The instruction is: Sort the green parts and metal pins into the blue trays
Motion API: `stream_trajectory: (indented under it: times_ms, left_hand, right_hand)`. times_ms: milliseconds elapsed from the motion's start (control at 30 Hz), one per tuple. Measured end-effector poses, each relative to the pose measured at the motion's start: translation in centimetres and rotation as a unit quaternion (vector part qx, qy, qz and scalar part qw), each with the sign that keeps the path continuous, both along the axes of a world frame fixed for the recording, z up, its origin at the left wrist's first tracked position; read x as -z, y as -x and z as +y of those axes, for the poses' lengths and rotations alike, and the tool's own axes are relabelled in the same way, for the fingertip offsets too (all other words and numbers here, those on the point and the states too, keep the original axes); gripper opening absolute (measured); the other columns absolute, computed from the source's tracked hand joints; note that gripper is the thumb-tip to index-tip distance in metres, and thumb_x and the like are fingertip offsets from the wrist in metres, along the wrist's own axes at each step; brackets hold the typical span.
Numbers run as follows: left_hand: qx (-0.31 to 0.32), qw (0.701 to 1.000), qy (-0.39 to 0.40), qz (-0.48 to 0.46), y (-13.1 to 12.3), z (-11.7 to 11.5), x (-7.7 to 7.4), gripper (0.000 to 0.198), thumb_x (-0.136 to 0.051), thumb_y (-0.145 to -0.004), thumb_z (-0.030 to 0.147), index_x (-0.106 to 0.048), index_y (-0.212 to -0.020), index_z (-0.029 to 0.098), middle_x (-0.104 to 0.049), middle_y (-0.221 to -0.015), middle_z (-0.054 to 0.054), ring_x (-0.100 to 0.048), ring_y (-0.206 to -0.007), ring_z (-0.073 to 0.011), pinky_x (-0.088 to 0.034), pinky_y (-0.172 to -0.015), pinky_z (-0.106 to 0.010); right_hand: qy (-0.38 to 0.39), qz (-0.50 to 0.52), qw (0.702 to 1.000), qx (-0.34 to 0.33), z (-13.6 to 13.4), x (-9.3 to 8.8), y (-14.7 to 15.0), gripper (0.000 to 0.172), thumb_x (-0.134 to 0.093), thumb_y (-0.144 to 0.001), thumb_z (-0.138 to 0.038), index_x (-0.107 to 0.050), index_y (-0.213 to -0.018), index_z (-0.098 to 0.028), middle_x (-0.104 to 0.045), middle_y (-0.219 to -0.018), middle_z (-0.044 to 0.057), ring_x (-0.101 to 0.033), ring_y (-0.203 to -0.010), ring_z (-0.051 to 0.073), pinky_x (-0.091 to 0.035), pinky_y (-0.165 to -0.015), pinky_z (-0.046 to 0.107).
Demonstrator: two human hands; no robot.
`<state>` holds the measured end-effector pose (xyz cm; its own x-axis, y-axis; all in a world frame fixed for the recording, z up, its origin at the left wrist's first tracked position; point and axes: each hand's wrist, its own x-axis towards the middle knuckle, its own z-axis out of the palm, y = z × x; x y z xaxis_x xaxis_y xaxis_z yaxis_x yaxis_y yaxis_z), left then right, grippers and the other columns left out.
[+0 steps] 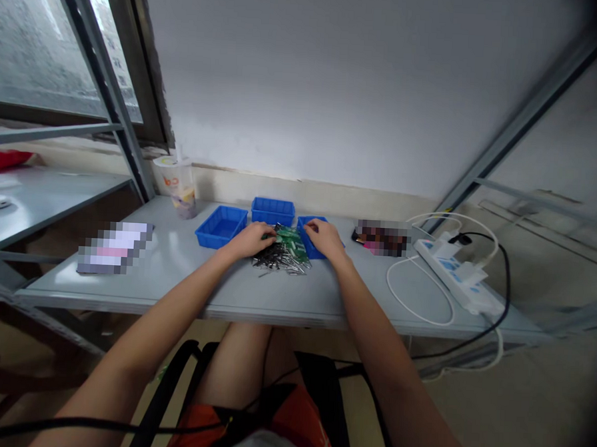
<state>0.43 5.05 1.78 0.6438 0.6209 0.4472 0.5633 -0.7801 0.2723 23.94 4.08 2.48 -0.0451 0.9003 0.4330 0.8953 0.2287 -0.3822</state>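
Observation:
A heap of thin metal pieces (279, 258), dark on one side and silvery on the other, lies on the grey table with flat green pieces (295, 241) among them. They look like screws or nails, too small to tell. My left hand (253, 240) rests at the heap's left side, fingers curled onto it; whatever they grip is hidden. Over the right blue bin (317, 251) is my right hand (326, 239), fingertips pinched together near its left inner side. I cannot make out what is in the pinch. Another blue bin (221, 227) stands left, and a third blue bin (273, 212) behind the heap.
A drink cup with a straw (180, 189) stands at the back left, and a phone (114, 248) lies in front of it. To the right are a blurred dark item (382, 238) and a white power strip (458, 278) with looping cables. The wall closes off the back.

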Motion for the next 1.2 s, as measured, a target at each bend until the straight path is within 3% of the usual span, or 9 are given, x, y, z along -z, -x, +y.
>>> stream_trajectory:
  times_ms: [167,633,833,967,1200]
  left_hand:
    - [-0.003,1.000,0.008,0.003,0.0,0.1,0.1,0.021,-0.052,-0.084,0.028,-0.069,-0.093,0.019,-0.069,-0.095,-0.007,-0.061,-0.091,-0.0219,-0.045,-0.086,-0.035]
    - [-0.001,0.999,0.032,-0.001,0.1,0.3,0.4,0.021,-0.058,-0.080,0.031,-0.069,-0.093,0.019,-0.069,-0.095,-0.008,-0.062,-0.091,-0.0234,-0.046,-0.084,-0.035]
    - [-0.027,0.999,0.026,-0.005,0.1,0.0,0.3,0.020,-0.054,-0.083,0.029,-0.068,-0.093,0.019,-0.069,-0.094,-0.009,-0.062,-0.090,-0.0238,-0.047,-0.080,-0.035]
    - [-0.056,0.998,0.012,-0.013,0.1,-0.5,-0.2,0.021,-0.049,-0.087,0.030,-0.067,-0.091,0.020,-0.068,-0.091,-0.007,-0.062,-0.085,-0.0224,-0.047,-0.075,-0.033]
    - [-0.094,0.990,-0.011,-0.103,-0.2,-1.1,-1.0,0.022,-0.044,-0.090,0.026,-0.064,-0.092,0.018,-0.065,-0.086,-0.006,-0.060,-0.079,-0.0180,-0.047,-0.073,-0.030]
  right_hand:
    - [-0.005,0.016,0.999,-0.029,0.0,0.1,0.1,0.020,-0.053,-0.083,-0.030,-0.068,-0.091,-0.019,-0.070,-0.089,0.006,-0.063,-0.081,0.017,-0.045,-0.075,0.029]
    - [-0.017,0.023,0.999,-0.030,-0.4,-0.4,0.4,0.019,-0.051,-0.084,-0.025,-0.066,-0.092,-0.018,-0.070,-0.089,0.006,-0.063,-0.079,0.016,-0.045,-0.074,0.028]
    - [-0.068,0.036,0.991,-0.110,-1.1,-0.7,1.8,0.019,-0.049,-0.084,-0.021,-0.065,-0.093,-0.019,-0.068,-0.088,0.005,-0.061,-0.080,0.015,-0.045,-0.077,0.027]
    - [-0.063,0.031,0.985,-0.157,-1.8,-0.8,3.2,0.017,-0.049,-0.084,-0.020,-0.064,-0.093,-0.019,-0.065,-0.087,0.004,-0.059,-0.081,0.015,-0.044,-0.078,0.028]
    - [-0.032,0.023,0.985,-0.169,-2.5,-0.6,4.2,0.023,-0.051,-0.085,-0.027,-0.058,-0.106,-0.020,-0.062,-0.103,0.008,-0.055,-0.099,0.021,-0.042,-0.088,0.036]
